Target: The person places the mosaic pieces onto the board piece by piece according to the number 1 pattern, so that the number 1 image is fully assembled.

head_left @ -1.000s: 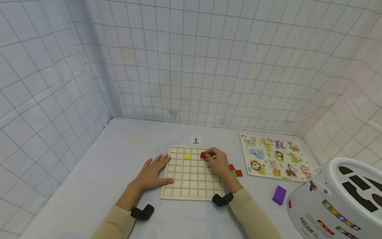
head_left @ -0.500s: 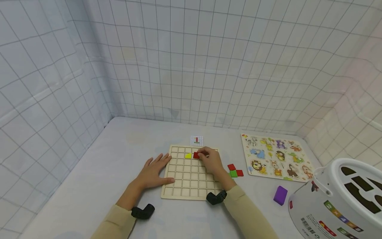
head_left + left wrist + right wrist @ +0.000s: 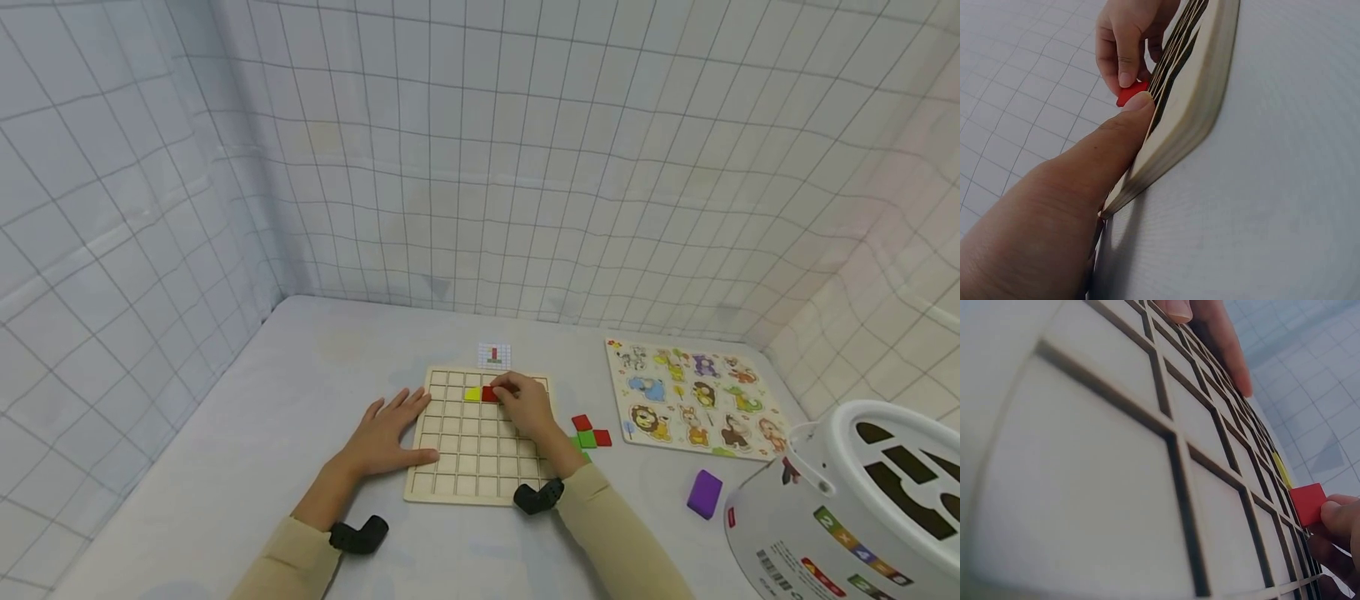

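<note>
A wooden grid board (image 3: pixel 467 462) lies flat in the middle of the table. One yellow tile (image 3: pixel 472 394) sits in a cell of its second row from the back. My right hand (image 3: pixel 527 407) pinches a red square tile (image 3: pixel 1307 504) between thumb and fingers, right beside the yellow one. In the right wrist view the red tile stands tilted against the grid's ribs. My left hand (image 3: pixel 386 437) lies spread at the board's left edge, its thumb over the rim and fingertips at the far left side. The left wrist view shows that thumb (image 3: pixel 1113 140) on the rim.
Several loose red and green tiles (image 3: pixel 587 439) lie right of the board. A small printed pattern card (image 3: pixel 494 356) is behind it. Further right are an animal puzzle board (image 3: pixel 693 396), a purple block (image 3: pixel 705 493) and a white lidded bucket (image 3: pixel 832 517).
My right hand has moved left over the board with the red tile, bringing it up beside the yellow one. The left hand has stayed in place.
</note>
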Tool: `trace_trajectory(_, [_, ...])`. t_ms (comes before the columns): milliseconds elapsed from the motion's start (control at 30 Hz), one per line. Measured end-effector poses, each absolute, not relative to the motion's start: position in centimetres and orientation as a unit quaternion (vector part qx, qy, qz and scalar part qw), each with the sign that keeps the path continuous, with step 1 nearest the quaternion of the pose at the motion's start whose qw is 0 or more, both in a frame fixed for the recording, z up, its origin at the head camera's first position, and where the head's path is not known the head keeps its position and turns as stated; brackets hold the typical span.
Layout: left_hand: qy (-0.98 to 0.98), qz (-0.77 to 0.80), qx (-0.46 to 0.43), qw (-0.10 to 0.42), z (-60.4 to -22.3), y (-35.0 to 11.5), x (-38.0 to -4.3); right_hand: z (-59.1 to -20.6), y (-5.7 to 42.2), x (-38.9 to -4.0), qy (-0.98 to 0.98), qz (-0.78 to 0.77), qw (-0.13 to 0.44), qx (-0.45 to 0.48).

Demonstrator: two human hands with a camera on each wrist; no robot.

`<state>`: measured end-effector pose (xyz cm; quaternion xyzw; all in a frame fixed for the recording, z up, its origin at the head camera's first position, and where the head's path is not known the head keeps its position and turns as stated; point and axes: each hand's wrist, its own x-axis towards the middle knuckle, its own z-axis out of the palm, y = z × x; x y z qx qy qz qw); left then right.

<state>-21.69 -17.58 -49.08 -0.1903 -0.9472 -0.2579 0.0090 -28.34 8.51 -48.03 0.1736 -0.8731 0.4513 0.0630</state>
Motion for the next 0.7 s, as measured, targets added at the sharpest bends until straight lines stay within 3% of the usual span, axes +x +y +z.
trace_trajectory(700, [-0.949,-0.254,-0.187,0.008,-49.4,-17.61,-21.78,-48.95,8.48,-28.37,-0.887,0.409,0.085,0.194])
